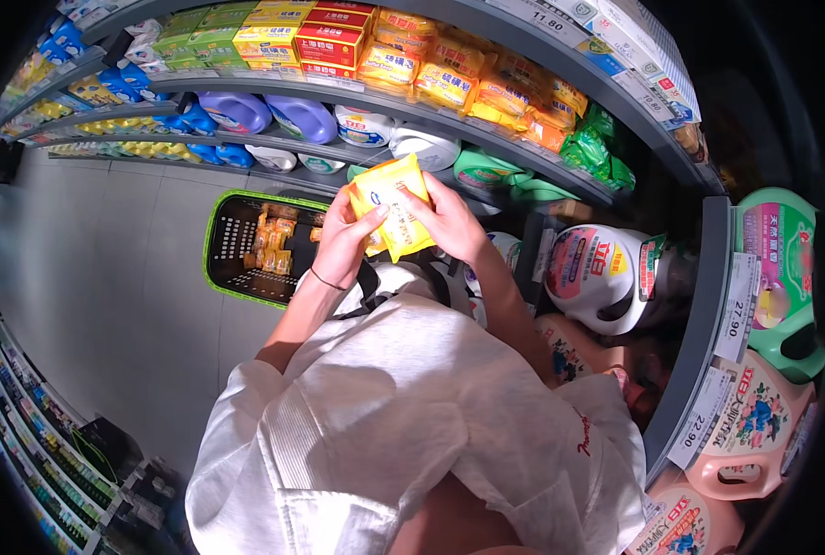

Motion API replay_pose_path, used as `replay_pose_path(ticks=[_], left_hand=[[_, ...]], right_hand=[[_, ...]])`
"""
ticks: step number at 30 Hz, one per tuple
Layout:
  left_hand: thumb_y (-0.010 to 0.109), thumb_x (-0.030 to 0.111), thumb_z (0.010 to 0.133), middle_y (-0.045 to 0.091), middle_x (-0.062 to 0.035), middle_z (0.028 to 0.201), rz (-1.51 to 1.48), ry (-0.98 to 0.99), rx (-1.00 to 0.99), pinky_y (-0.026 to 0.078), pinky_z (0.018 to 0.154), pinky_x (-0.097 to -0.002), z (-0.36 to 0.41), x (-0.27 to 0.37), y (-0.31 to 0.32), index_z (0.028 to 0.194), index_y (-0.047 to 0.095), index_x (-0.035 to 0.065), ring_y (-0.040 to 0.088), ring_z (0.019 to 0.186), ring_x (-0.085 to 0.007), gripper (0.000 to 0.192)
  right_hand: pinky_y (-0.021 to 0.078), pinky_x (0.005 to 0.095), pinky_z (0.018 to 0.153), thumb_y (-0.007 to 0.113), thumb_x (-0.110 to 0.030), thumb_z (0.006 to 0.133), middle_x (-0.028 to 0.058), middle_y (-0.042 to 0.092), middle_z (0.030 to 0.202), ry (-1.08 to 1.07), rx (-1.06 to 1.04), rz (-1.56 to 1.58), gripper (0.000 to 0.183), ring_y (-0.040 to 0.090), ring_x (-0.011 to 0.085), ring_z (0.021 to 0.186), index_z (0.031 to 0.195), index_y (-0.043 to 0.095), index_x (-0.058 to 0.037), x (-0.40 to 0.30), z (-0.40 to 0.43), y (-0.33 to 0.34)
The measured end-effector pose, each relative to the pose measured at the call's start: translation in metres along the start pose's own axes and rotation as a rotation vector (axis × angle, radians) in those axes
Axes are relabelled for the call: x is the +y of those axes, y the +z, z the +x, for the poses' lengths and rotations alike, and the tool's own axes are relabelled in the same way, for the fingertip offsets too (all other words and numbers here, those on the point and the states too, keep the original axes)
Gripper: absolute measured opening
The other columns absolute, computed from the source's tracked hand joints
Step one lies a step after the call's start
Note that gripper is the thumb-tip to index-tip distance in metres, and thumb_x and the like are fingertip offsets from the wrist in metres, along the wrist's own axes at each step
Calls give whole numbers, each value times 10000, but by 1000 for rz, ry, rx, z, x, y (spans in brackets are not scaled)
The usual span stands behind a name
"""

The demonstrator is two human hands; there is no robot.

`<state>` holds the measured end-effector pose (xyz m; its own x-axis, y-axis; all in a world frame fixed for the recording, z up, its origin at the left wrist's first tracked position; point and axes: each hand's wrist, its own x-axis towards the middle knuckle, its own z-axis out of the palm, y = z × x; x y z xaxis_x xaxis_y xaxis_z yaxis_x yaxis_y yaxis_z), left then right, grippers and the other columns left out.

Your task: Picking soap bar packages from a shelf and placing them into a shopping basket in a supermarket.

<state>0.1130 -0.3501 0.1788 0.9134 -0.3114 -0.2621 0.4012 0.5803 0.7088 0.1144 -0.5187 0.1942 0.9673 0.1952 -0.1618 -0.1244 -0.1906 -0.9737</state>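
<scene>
Both my hands hold a yellow plastic-wrapped soap packet [402,232] in front of my chest. My left hand [337,239] grips its left side, thumb lying across the printed front. At the right side, my right hand [454,218] has its fingers on the wrapper. A second packet may lie behind the first; I cannot tell. Below and to the left, a black shopping basket with a green rim [213,232] stands on the floor. Inside it lie several orange-yellow wrapped packets [274,239]; my left hand and forearm hide part of the basket.
Ahead, a shelf holds similar yellow soap packets [447,76] and boxed soaps [329,38]. Purple detergent bottles [235,111] stand one shelf lower. Close on my right are a white detergent jug [593,277] and a grey shelf edge [697,326]. Grey tiled floor [128,263] extends left.
</scene>
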Motion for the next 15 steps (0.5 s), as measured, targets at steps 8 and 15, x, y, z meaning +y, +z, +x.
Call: replay_pose_path(ticks=[8,15], left_hand=[[655,63,833,560,-85,1144,1,-30,45,442,920,-304,2,-11,0,1238,412,4,546,1054,-156,476],[664,82,831,567,-90,1131,44,-52,27,454,905,-307,2,-11,1,1228,420,5,558,1038,-162,472]], right_hand=[[481,304,704,576,-285,906,132,625,887,47,-9,-75,340,603,141,803,1057,516,13,-4,7,-10],[471,314,664,604,-346,877,136,626,817,42,-43,-78,384,592,159,733,1009,544,10,18,7,-18]])
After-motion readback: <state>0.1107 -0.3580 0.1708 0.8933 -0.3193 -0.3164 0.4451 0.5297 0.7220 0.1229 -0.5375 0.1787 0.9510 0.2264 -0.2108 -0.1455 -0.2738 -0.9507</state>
